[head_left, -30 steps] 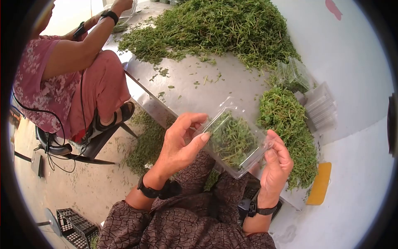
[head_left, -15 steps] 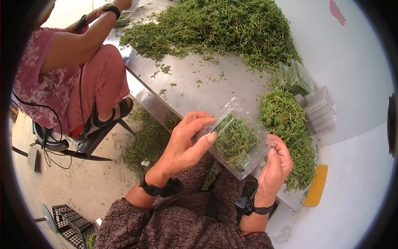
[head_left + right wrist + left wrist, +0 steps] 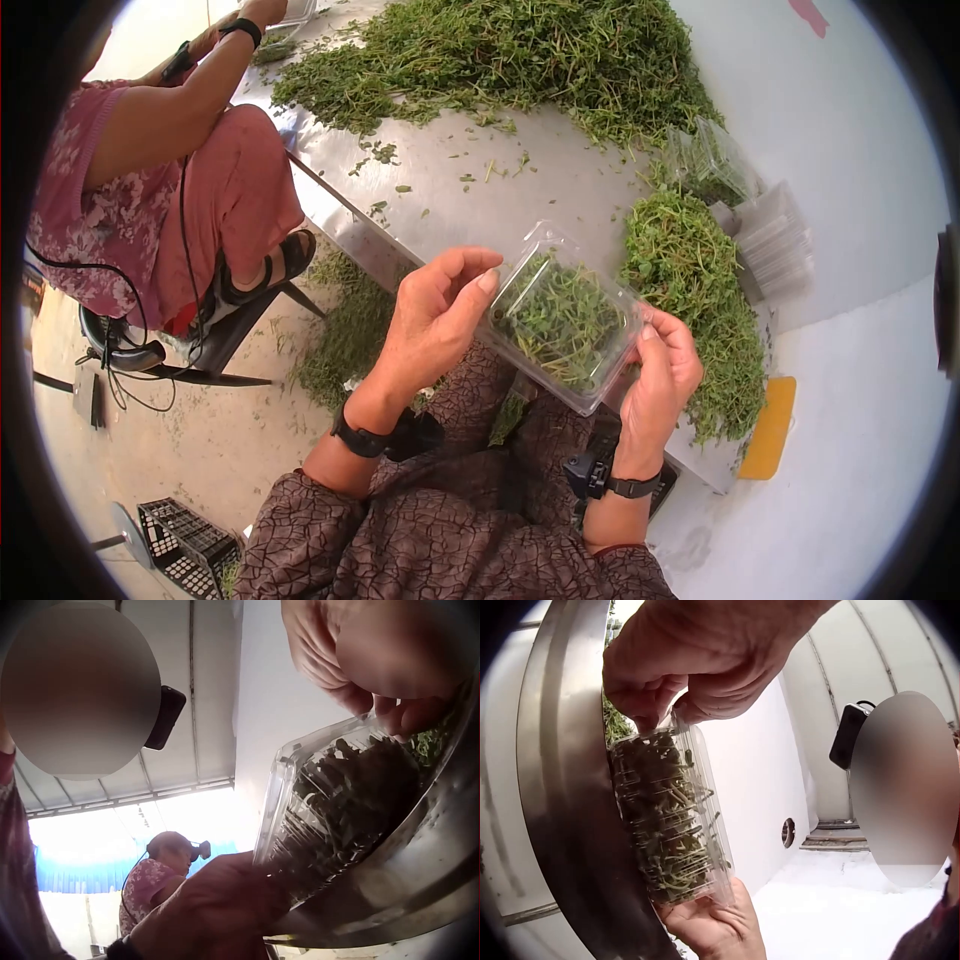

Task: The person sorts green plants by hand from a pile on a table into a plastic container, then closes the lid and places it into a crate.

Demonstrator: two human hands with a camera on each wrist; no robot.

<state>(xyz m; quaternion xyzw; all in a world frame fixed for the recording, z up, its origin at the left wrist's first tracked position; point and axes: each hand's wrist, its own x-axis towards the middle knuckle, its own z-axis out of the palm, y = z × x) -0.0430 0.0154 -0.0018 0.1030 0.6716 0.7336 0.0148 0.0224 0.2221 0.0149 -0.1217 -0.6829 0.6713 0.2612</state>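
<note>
A clear plastic clamshell box point(image 3: 567, 318) packed with leafy green stems is held tilted between both hands above the lap. At its left edge, the left hand point(image 3: 432, 315) has thumb and fingertips against the rim; in the left wrist view this hand point(image 3: 712, 664) pinches the end of the box point(image 3: 671, 817). The right hand point(image 3: 660, 385) grips the opposite end, thumb on top and fingers curled beneath. From the right wrist, the right hand point(image 3: 337, 664) shows its fingertips on the rim of the box point(image 3: 349, 802). The lid lies over the greens.
A large heap of greens point(image 3: 540, 60) covers the back of the metal table point(image 3: 480, 195). A smaller pile point(image 3: 695, 310) lies at right beside stacked clear boxes point(image 3: 775, 240). A yellow board point(image 3: 768, 428) stands near the wall. Another person point(image 3: 190, 190) sits at left; a black crate point(image 3: 187, 545) is on the floor.
The left thumb has moved off the lid's face to the left rim. The box has shifted slightly up in view with both hands; the right hand keeps its grip.
</note>
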